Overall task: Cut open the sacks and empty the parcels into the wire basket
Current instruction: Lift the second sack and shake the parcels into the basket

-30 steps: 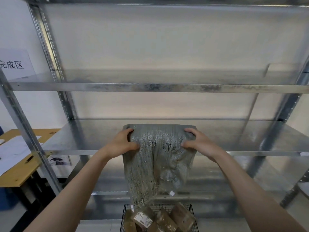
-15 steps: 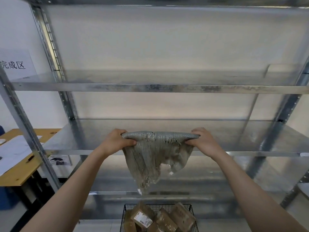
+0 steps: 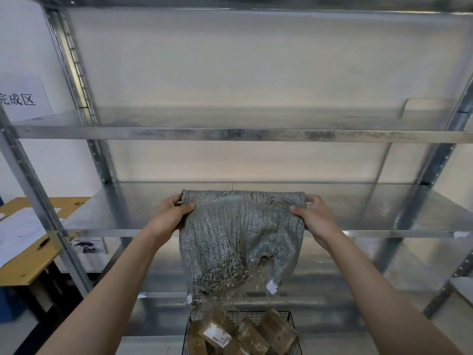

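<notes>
A grey woven sack (image 3: 238, 242) hangs upside down in front of me, limp, with its frayed cut end dangling just above the wire basket (image 3: 289, 316). My left hand (image 3: 171, 216) grips the sack's upper left corner and my right hand (image 3: 316, 217) grips the upper right corner, stretching the top edge flat between them. Several brown taped parcels (image 3: 256, 336) lie in the black wire basket at the bottom of the view.
A galvanised metal rack (image 3: 230, 135) with bare shelves fills the view behind the sack. A wooden desk (image 3: 28, 262) with papers stands at the left. A paper sign (image 3: 21, 98) hangs on the left wall.
The sack's top edge rose a little between half a second ago and now, and its loose body dropped back down, so the frayed end again reaches the basket.
</notes>
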